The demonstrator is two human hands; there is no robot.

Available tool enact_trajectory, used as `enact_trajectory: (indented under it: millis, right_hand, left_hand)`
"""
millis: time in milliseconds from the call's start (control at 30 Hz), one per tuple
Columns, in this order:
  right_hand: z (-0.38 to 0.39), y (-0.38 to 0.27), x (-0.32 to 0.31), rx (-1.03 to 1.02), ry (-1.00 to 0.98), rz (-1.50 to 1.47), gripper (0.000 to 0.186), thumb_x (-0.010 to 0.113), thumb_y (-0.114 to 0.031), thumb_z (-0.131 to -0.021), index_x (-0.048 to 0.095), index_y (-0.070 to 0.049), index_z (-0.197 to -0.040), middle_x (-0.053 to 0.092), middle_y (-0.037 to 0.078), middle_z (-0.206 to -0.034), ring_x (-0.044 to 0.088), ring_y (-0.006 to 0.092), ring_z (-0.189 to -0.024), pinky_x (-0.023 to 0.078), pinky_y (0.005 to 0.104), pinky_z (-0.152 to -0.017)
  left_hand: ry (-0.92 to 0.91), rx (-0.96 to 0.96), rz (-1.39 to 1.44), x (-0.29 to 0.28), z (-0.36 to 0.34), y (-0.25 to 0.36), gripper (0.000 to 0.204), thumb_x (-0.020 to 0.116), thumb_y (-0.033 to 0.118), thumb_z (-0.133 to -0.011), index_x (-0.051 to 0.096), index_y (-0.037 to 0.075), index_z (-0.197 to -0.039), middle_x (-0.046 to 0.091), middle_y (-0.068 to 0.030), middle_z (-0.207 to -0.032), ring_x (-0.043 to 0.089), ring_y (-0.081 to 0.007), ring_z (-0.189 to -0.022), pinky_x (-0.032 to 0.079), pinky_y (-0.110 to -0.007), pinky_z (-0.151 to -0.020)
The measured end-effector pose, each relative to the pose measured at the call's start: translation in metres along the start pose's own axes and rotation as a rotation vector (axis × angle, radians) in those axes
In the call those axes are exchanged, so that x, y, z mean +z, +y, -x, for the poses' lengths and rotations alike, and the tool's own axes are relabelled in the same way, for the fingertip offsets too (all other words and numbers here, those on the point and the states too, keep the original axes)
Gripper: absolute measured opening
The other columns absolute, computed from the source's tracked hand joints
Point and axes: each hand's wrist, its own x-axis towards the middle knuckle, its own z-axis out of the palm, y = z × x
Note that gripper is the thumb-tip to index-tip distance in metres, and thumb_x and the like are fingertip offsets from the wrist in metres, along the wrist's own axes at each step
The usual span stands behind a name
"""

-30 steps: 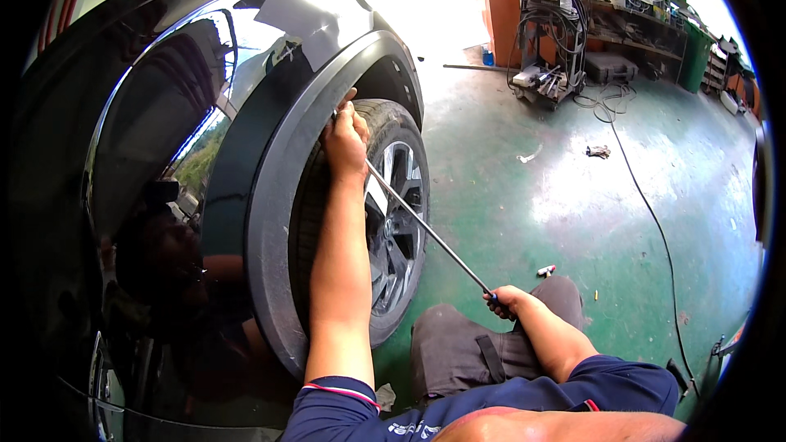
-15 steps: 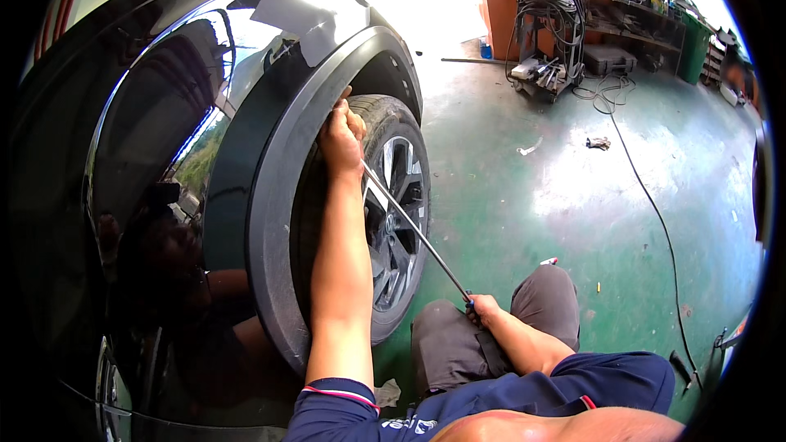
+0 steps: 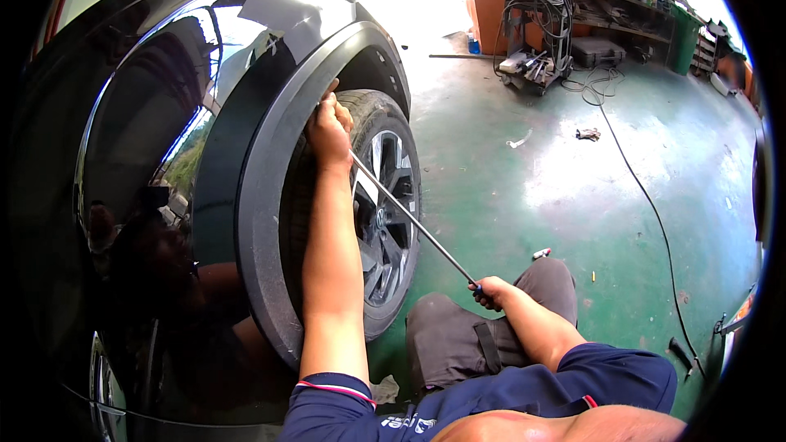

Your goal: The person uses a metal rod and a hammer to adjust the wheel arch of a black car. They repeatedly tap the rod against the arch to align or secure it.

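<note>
A long straight metal rod (image 3: pixel 413 219) slants across the front of a car wheel (image 3: pixel 385 213). My right hand (image 3: pixel 494 290) is closed around its near end, where a bit of blue handle shows, just above my knees. The far end runs into my left hand (image 3: pixel 331 129), which is closed with curled fingers at the top of the tyre. These fingers lie against the inner edge of the grey wheel arch trim (image 3: pixel 266 196). The rod's tip is hidden by the left hand and the arch.
The glossy black car body (image 3: pixel 147 221) fills the left side. A cable (image 3: pixel 647 192) crosses the green floor on the right. A wheeled cart (image 3: pixel 534 29) with coiled cables stands far off, beside a workbench (image 3: pixel 626 4). A crumpled glove-like item (image 3: pixel 588 134) lies on the floor.
My right hand has risen and moved slightly right with the rod's handle. My left hand keeps its place at the arch. The whole view has shifted a little.
</note>
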Motion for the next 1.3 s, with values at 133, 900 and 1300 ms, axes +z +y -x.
enact_trajectory:
  millis: [133, 900, 1300]
  right_hand:
    - [-0.002, 0.000, -0.038, -0.131, -0.009, -0.049, 0.036, 0.062, -0.046, -0.095, 0.056, -0.018, -0.074, 0.053, -0.003, -0.059, 0.044, 0.0115, -0.043, 0.031, 0.0306, -0.041]
    - [-0.037, 0.016, 0.005, -0.118, -0.062, -0.162, 0.030, 0.062, -0.038, -0.096, 0.058, -0.017, -0.076, 0.052, 0.000, -0.061, 0.044, 0.0138, -0.046, 0.033, 0.0324, -0.042]
    - [-0.026, 0.001, -0.057, -0.070, 0.051, 0.004, 0.045, 0.063, -0.051, -0.092, 0.054, -0.017, -0.064, 0.049, -0.001, -0.053, 0.042, 0.0144, -0.042, 0.026, 0.0332, -0.042]
  left_hand:
    - [-0.016, 0.009, -0.002, 0.012, 0.003, 0.002, 0.032, 0.043, 0.012, -0.099, 0.064, 0.000, -0.120, 0.029, 0.0031, -0.051, 0.027, -0.0088, -0.041, 0.027, -0.027, -0.044]
    - [-0.031, 0.029, 0.041, 0.006, 0.004, 0.003, 0.030, 0.044, 0.012, -0.100, 0.068, 0.003, -0.116, 0.026, 0.0039, -0.053, 0.023, -0.0088, -0.042, 0.025, -0.027, -0.045]
    - [0.010, 0.024, 0.030, 0.013, 0.006, -0.001, 0.033, 0.044, 0.010, -0.097, 0.064, 0.000, -0.121, 0.031, 0.0025, -0.052, 0.028, -0.0095, -0.040, 0.028, -0.027, -0.042]
